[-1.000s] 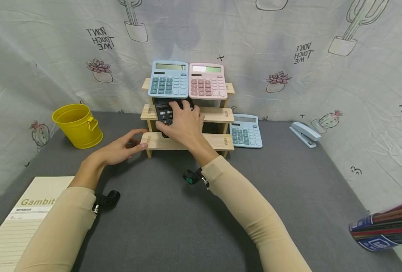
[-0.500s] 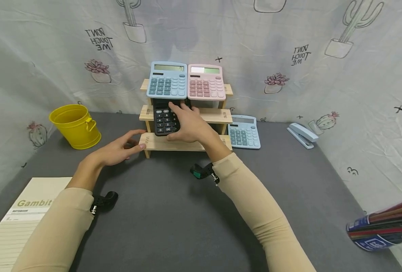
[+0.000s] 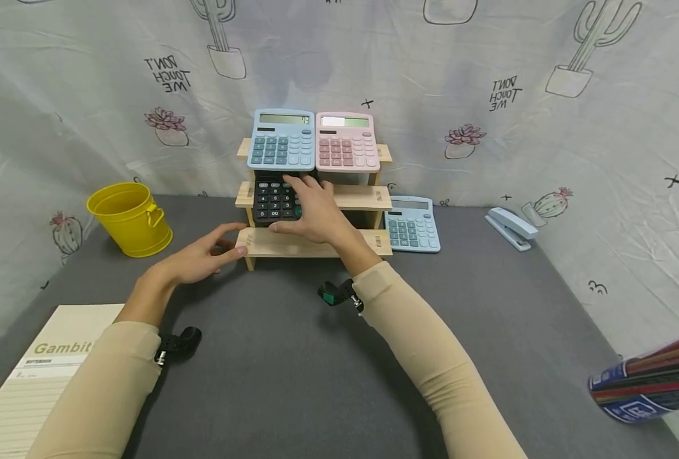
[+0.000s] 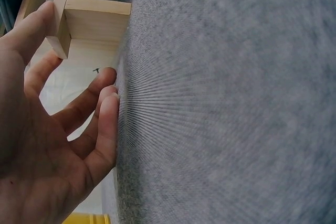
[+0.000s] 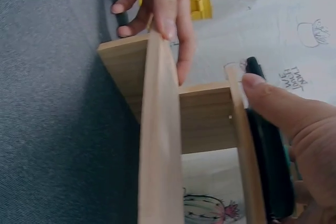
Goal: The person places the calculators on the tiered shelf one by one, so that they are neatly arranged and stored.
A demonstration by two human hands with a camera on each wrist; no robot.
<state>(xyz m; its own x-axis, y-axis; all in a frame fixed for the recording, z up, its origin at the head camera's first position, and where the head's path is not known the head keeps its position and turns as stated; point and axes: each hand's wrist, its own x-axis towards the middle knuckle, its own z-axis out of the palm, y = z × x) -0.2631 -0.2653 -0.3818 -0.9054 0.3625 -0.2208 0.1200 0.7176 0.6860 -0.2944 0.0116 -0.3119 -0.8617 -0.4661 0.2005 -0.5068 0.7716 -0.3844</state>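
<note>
A black calculator (image 3: 275, 201) leans on the middle level of a small three-tier wooden shelf (image 3: 310, 242). My right hand (image 3: 319, 217) holds it, fingers over its right part and thumb at its lower edge. In the right wrist view the thumb (image 5: 278, 100) lies against the calculator's dark edge (image 5: 270, 166); the other fingers are mostly hidden. With thumb and index finger, my left hand (image 3: 201, 255) grips the left end of the lowest board, its other fingers bent loosely below. A blue calculator (image 3: 282, 140) and a pink calculator (image 3: 347, 143) stand side by side on the top level.
Another blue calculator (image 3: 412, 224) leans by the shelf's right side. A yellow bucket (image 3: 129, 220) stands to the left, and a notebook (image 3: 41, 376) lies under my left forearm. A light blue stapler (image 3: 511, 228) and a holder of pencils (image 3: 643, 386) are at the right.
The black calculator has straightened from its tilt and shifted up and slightly left on the middle level. My right hand has slid toward its right side; the left hand keeps its place.
</note>
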